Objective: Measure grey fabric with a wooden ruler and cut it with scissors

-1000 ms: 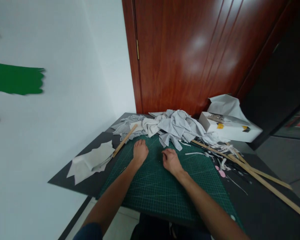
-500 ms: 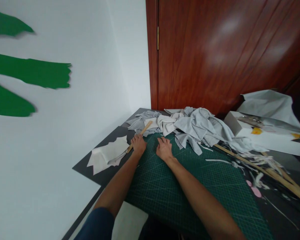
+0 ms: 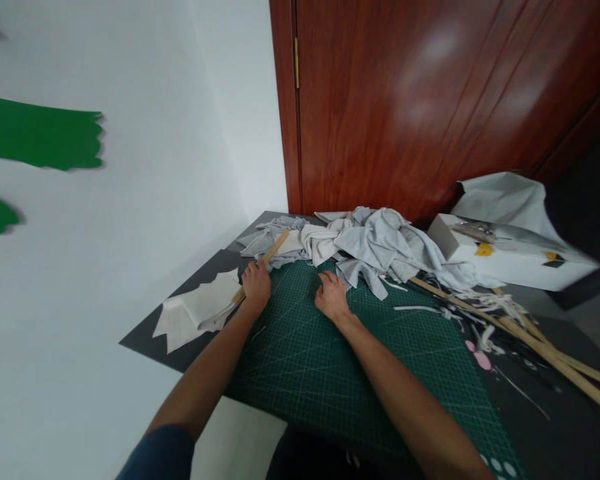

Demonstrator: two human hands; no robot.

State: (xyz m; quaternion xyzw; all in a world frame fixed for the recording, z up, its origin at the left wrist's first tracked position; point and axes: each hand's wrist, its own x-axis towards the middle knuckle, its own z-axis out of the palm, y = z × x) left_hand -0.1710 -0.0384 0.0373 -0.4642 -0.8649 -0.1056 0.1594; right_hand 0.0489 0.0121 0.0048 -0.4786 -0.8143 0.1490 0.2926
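Shown from above: left hand [image 3: 257, 283] on the wooden strip [image 3: 277, 246], with fingers curled over its middle, apparently in a grip; right hand [image 3: 332, 295] low over the green cutting mat [image 3: 300, 360], with fingers part-bent, whether holding anything impossible to tell. Note the strip's place: slantwise at the mat's left side, far end over grey scraps [image 3: 259, 242], near end at the folded white cloth [image 3: 197, 310].

Possible faults: dragging of scraps or white cloth, from fabric caught at either end; disturbance of the grey cloth heap [image 3: 375, 237], from closeness to the right hand.

Edges: tabletop's [image 3: 555, 447] left rim near the white cloth; wall [image 3: 130, 167] beyond; door [image 3: 390, 100] behind the heap. Open room: widest toward the body, tightest ahead.
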